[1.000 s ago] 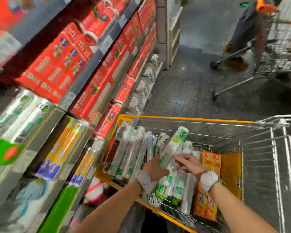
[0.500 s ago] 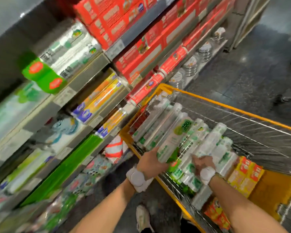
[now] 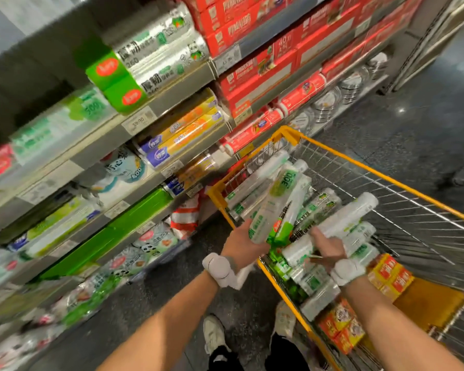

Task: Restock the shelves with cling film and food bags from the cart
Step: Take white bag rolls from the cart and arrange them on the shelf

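Rolls (image 3: 252,183) are lying heaped in the cart (image 3: 359,167) beneath both hands. The left hand (image 3: 243,245) is gripping a tilted roll (image 3: 275,204) by its near end, and the right hand (image 3: 328,246) is clutching another roll (image 3: 351,214). They are likely light, stiff and slippery, so mid-length holds are looking safer.

Shop: stocked shelves (image 3: 156,103), price tags (image 3: 138,120), cart (image 3: 386,172).

— Where does the cart (image 3: 359,166) stand?
— Right of the shelves (image 3: 182,84), one corner just beside them.
— And in it?
— Rolls (image 3: 319,210) piled along the side nearest the shelves, boxes (image 3: 389,274) to their right. The left grip (image 3: 241,245) holds one roll (image 3: 273,204) above the pile; the right grip (image 3: 327,247) rests among the rolls
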{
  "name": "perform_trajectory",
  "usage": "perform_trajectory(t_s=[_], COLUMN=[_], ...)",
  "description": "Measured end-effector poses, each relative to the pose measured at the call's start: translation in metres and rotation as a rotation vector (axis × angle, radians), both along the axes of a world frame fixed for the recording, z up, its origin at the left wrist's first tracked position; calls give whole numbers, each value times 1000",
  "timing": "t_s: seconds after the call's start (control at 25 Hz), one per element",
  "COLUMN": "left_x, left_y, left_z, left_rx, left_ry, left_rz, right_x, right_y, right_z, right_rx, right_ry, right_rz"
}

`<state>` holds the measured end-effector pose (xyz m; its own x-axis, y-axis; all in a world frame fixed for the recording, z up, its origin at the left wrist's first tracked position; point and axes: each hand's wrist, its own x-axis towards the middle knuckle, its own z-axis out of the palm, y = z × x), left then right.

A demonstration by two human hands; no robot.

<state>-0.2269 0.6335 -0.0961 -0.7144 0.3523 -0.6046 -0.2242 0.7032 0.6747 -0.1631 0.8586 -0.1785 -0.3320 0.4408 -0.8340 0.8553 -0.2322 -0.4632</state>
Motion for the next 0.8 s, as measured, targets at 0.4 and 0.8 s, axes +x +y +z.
perform_trajectory(t_s=[0.4, 0.8], left_x=[19, 34], left_y=[-66, -229], left_z=[114, 246], left_rx=[295, 464], left_ry=[150, 378], left_rz=[390, 787], right_x=[-32, -84], right_y=[-78, -209], right_z=[165, 306], right_rx=[-523, -585], right_ry=[525, 824], right_rz=[-127, 27])
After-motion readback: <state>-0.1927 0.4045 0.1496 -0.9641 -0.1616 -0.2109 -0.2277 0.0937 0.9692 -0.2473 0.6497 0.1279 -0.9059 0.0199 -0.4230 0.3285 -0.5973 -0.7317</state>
